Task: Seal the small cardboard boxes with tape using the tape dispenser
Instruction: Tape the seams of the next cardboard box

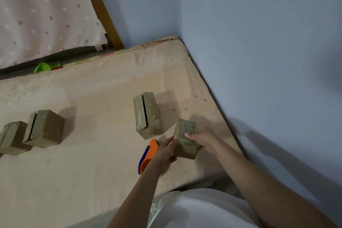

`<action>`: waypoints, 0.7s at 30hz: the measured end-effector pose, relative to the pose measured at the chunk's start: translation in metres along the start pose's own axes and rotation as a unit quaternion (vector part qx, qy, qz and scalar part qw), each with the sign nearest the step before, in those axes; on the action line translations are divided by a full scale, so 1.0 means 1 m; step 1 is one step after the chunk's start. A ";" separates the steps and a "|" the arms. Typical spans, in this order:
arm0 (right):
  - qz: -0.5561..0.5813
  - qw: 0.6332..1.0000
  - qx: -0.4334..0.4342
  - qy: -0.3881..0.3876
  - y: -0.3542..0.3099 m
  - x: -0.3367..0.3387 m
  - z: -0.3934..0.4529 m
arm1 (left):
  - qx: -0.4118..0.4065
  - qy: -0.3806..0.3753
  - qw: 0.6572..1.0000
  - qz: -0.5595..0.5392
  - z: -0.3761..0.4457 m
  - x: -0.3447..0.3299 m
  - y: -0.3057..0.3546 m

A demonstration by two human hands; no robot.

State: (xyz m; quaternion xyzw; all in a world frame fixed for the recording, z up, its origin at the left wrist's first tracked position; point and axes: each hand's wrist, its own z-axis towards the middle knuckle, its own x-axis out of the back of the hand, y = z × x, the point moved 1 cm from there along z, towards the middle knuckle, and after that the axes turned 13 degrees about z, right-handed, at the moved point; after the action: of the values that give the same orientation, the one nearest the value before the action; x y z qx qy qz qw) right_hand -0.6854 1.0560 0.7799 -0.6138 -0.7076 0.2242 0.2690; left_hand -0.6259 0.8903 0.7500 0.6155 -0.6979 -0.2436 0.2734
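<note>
Looking down from my head camera at a peach mattress (92, 153) set into a corner of blue walls (259, 42). Right of centre in the frame, both my hands meet around one small cardboard box (187, 139). My right hand (202, 139) curls over the box's top and right side, thumb on the upper face, clamped on it. My left hand (167, 152) lies flat against the box's left face with fingers fairly straight, steadying it. Under that hand, an orange and blue tape dispenser (148, 155) rests on the mattress, half hidden; I cannot tell if the palm touches it.

The held box already shows rough strips of tape on top. Just above it in the frame stands a second box (147, 114) with a dark open seam along its lid. At the left edge sit two more boxes, one (44, 128) with a slit showing, another (12, 138) partly cut off by the frame. A pink dotted curtain (46, 15) fills the upper left.

I judge I am settling this box before taping or setting it aside. To do it well, I should press the flaps shut and level with the right hand, keep the box firm on the soft mattress, then take up the dispenser with the left and draw tape straight along the seam.
</note>
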 end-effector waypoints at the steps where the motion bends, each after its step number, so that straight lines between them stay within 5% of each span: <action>1: 0.008 1.000 0.000 0.002 -0.002 0.000 -0.003 | -0.015 0.020 0.999 0.024 0.001 0.000 0.003; 5: 0.077 0.997 -0.003 0.010 -0.014 0.009 -0.014 | -0.076 0.137 0.986 0.050 0.002 0.008 0.013; 11: 0.083 0.995 0.039 -0.032 -0.013 0.021 -0.018 | -0.087 0.130 0.987 -0.045 -0.007 0.014 0.018; 21: 0.052 0.997 0.042 -0.037 0.007 0.011 -0.013 | -0.087 0.170 0.981 0.041 -0.007 0.012 0.000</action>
State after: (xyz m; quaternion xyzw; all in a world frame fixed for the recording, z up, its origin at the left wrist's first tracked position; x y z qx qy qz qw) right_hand -0.6726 1.0678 0.7865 -0.6295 -0.6741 0.2897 0.2558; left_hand -0.6225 0.8782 0.7557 0.5928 -0.6417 -0.1838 0.4505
